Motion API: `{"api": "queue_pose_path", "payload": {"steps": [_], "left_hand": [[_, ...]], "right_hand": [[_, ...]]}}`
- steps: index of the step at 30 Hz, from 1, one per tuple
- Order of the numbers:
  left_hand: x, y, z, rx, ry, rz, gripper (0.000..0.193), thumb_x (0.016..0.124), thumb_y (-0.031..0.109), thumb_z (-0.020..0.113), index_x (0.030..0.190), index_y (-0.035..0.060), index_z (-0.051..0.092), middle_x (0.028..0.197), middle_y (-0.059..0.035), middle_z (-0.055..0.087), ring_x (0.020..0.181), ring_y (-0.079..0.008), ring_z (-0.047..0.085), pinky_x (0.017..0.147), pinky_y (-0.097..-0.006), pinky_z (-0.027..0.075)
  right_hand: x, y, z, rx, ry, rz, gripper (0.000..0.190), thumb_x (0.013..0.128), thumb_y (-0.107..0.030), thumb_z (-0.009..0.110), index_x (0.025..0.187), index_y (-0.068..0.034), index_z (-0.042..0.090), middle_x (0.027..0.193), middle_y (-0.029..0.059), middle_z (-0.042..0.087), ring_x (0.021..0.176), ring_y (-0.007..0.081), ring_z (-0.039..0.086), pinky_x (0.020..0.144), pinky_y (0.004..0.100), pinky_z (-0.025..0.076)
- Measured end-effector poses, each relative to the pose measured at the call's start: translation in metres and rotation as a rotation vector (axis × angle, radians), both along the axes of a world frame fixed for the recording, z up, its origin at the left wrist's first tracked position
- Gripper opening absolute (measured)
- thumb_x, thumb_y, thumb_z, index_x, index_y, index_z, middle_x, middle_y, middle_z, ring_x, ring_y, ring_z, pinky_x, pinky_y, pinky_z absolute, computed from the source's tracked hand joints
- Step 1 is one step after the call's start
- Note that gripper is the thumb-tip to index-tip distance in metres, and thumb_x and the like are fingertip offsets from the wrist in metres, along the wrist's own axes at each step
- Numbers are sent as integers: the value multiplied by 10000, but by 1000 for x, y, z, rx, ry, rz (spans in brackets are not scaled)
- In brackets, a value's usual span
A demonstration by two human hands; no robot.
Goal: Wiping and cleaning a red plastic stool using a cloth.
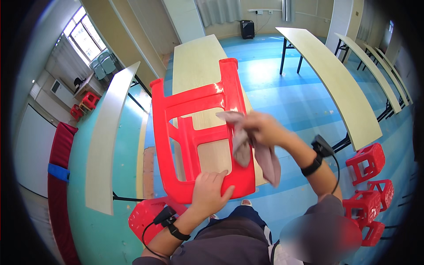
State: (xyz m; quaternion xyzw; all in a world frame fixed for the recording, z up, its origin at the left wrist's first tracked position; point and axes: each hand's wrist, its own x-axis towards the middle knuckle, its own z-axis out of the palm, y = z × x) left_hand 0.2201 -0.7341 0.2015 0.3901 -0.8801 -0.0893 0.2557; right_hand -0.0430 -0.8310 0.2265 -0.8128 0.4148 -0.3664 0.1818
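A red plastic stool (160,139) lies on its side on a pale wood-topped table (195,61), its legs pointing away from me. My left hand (211,192) grips the near edge, by the seat, with the thumb on the outer face. A crumpled greyish-pink cloth (270,165) hangs from my right hand (265,129), which is closed around it beside the stool's right side. Part of the cloth lies against the red plastic there. Slight blur covers the right hand and the cloth. Both wrists wear black straps with small cabled devices.
Another red stool (140,218) is on the floor below my left forearm. Long folding tables stand to the left (109,142) and right (331,76). Several red stools (366,162) sit at the right. A black speaker (247,29) stands by the far wall.
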Motion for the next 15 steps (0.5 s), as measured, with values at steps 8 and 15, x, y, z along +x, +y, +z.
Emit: {"api": "queue_pose_path", "payload": {"steps": [8, 15], "left_hand": [[-23, -2, 7, 74, -67, 121, 363, 786, 372, 724, 879, 31, 641, 789, -127, 632, 761, -325, 609, 690, -424, 432], [-10, -17, -3, 78, 75, 284, 283, 822, 311, 692, 859, 32, 661, 776, -136, 647, 756, -342, 618, 660, -435, 443]], "right_hand": [[-9, -198, -53, -232, -583, -244, 427, 878, -276, 623, 1260, -85, 605, 1309, 174, 557, 1188, 360, 515, 1019, 395, 401], [66, -58, -86, -263, -495, -271, 248, 881, -126, 586, 1111, -75, 665, 1150, 163, 614, 1086, 348, 519, 936, 436, 398]]}}
